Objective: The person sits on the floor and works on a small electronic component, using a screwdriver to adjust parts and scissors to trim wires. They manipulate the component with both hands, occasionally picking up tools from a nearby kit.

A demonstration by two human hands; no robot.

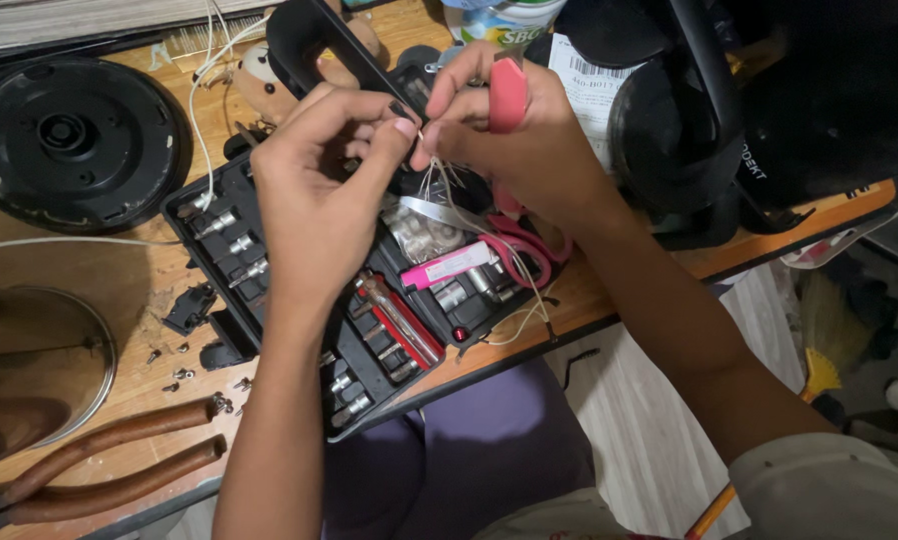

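While both hands meet above a wooden table (pixel 129 290), the left hand (pixel 319 190) pinches thin white wires (pixel 439 185) between thumb and forefinger. The right hand (pixel 514 140) grips a red-handled tool (pixel 507 95) and touches the same wires. Below, an open black tool case (pixel 224 330) holds metal sockets (pixel 231 245), a screwdriver (pixel 401 322) and pink scissors (pixel 519 250).
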